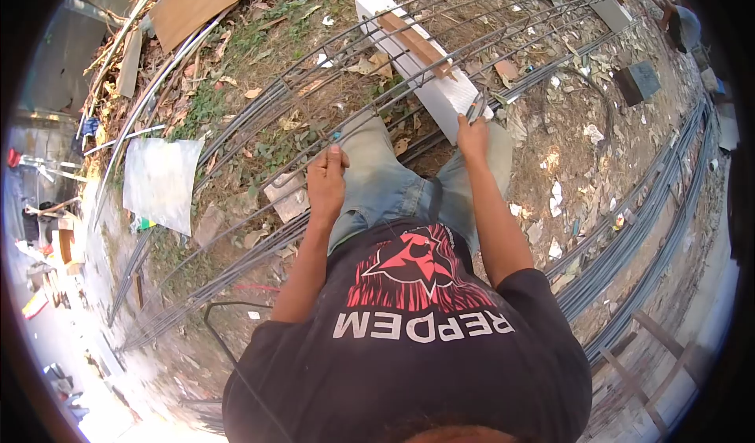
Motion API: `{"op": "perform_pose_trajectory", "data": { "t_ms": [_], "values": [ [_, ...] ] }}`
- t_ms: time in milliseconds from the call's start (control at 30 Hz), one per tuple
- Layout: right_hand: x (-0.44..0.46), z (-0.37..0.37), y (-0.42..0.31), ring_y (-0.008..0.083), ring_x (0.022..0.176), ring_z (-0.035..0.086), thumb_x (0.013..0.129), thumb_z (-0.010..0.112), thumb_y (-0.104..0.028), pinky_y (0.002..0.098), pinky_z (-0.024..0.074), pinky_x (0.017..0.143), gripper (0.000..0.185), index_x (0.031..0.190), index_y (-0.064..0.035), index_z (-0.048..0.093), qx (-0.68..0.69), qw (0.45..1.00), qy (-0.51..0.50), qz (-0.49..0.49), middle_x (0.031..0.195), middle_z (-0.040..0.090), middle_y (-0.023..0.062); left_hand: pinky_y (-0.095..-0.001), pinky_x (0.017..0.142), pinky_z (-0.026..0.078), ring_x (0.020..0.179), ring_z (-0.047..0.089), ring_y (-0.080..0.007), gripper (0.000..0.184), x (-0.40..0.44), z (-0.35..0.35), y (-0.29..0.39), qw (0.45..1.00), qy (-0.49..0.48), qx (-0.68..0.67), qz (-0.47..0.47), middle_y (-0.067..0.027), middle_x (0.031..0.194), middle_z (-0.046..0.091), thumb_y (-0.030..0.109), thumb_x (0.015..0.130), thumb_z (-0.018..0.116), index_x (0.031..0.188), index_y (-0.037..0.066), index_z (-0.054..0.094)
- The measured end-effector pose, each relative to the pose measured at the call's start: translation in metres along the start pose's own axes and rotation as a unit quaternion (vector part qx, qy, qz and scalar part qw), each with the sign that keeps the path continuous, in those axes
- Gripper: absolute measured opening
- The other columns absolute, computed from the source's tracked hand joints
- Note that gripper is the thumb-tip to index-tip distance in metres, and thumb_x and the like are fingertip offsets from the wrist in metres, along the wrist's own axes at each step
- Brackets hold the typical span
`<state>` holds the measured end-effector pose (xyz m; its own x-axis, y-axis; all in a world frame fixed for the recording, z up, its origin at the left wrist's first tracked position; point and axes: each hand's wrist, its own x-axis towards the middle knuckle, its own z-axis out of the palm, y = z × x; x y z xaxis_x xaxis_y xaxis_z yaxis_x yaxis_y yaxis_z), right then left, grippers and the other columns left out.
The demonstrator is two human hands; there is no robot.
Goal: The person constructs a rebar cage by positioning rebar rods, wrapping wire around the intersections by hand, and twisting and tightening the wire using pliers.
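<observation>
Left hand (326, 177) curled, contents hidden; right hand (473, 134) closed around pliers-like tool (476, 108), partly hidden, beside white block (425, 69).

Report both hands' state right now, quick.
Left hand: curled closed; can't tell if it holds anything.
Right hand: closed on a metal hand tool.
</observation>
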<state>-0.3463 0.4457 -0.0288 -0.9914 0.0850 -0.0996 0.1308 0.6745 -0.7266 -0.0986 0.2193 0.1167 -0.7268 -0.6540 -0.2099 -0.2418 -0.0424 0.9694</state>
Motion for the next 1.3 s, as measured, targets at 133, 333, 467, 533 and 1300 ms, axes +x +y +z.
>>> {"op": "perform_pose_trajectory", "data": {
  "t_ms": [133, 333, 467, 533, 1300],
  "values": [
    [-0.037, -0.03, -0.06, 0.0478, 0.136, 0.044, 0.094, 0.067, -0.032, 0.0515, 0.0372, 0.114, 0.059, 0.139, 0.0046, 0.056, -0.024, 0.986, 0.044, -0.157, 0.145, 0.048, 0.0321, -0.0233, 0.051, 0.029, 0.056, 0.036, -0.0031, 0.044, 0.005, 0.036, 0.015, 0.994, -0.031, 0.0, 0.101, 0.0054, 0.065, 0.043, 0.039, 0.112, 0.049, 0.087, 0.005, 0.062],
    [-0.147, -0.069, -0.142, 0.0157, 0.092, 0.067, 0.106, 0.058, -0.024, 0.0338, 0.0526, 0.085, 0.039, 0.129, 0.0056, 0.064, 0.338, 0.788, -0.494, -0.145, 0.103, 0.073, 0.0062, -0.0302, 0.088, 0.047, 0.094, 0.06, -0.0135, 0.041, 0.0, 0.067, 0.054, 0.965, 0.006, -0.111, 0.238, -0.0069, 0.097, 0.066, 0.031, 0.114, 0.043, 0.1, -0.002, 0.065],
    [-0.157, -0.071, -0.15, 0.0283, 0.073, 0.069, 0.105, 0.059, -0.026, 0.0416, 0.0515, 0.068, 0.033, 0.124, -0.0003, 0.067, 0.193, 0.848, -0.457, -0.189, 0.087, 0.074, 0.0116, -0.0396, 0.102, 0.051, 0.107, 0.066, -0.0222, 0.041, -0.001, 0.059, 0.059, 0.945, -0.036, -0.258, 0.197, -0.0134, 0.109, 0.07, 0.033, 0.113, 0.045, 0.109, -0.003, 0.064],
    [-0.15, -0.093, -0.158, 0.0359, 0.068, 0.068, 0.104, 0.06, -0.027, 0.0452, 0.0495, 0.063, 0.03, 0.122, -0.0047, 0.068, 0.114, 0.89, -0.279, -0.343, 0.08, 0.072, 0.0166, -0.0415, 0.099, 0.053, 0.102, 0.067, -0.0236, 0.038, -0.006, 0.042, 0.071, 0.956, -0.023, -0.213, 0.203, -0.0138, 0.107, 0.07, 0.033, 0.112, 0.047, 0.111, -0.002, 0.063],
    [-0.163, -0.12, -0.141, 0.033, 0.098, 0.069, 0.098, 0.065, -0.025, 0.0431, 0.0555, 0.082, 0.029, 0.122, -0.0097, 0.07, -0.052, 0.88, -0.071, -0.467, 0.1, 0.072, 0.0162, -0.023, 0.056, 0.04, 0.063, 0.051, -0.0063, 0.025, -0.017, 0.026, 0.058, 0.972, -0.171, 0.027, 0.162, 0.0014, 0.071, 0.058, 0.025, 0.107, 0.061, 0.104, 0.002, 0.071]
  ]
}}
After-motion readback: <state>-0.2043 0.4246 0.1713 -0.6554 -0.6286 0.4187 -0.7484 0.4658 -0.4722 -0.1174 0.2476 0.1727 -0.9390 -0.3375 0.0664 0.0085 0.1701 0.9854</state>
